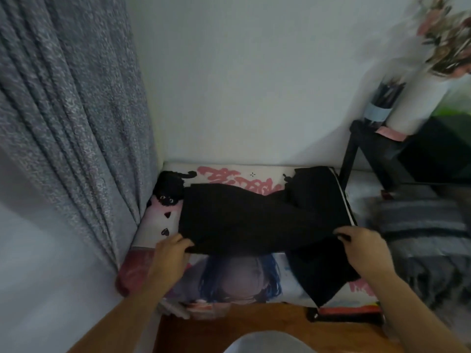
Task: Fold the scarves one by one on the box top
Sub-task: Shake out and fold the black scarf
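Note:
A black scarf [244, 220] lies spread across the printed box top [229, 278], which shows pink lettering, black cats and a blue-haired figure. My left hand [170, 253] pinches the scarf's near left edge. My right hand [362, 248] grips its near right edge. One end of the scarf [328, 281] hangs off toward the front right. A second dark folded cloth [316, 187] sits at the box's far right corner.
A grey curtain [71, 118] hangs on the left against the box. A black side table [377, 151] with a cup of brushes and flowers stands at the right. Grey striped fabric [420, 225] lies right of the box. A wooden surface [254, 324] is in front.

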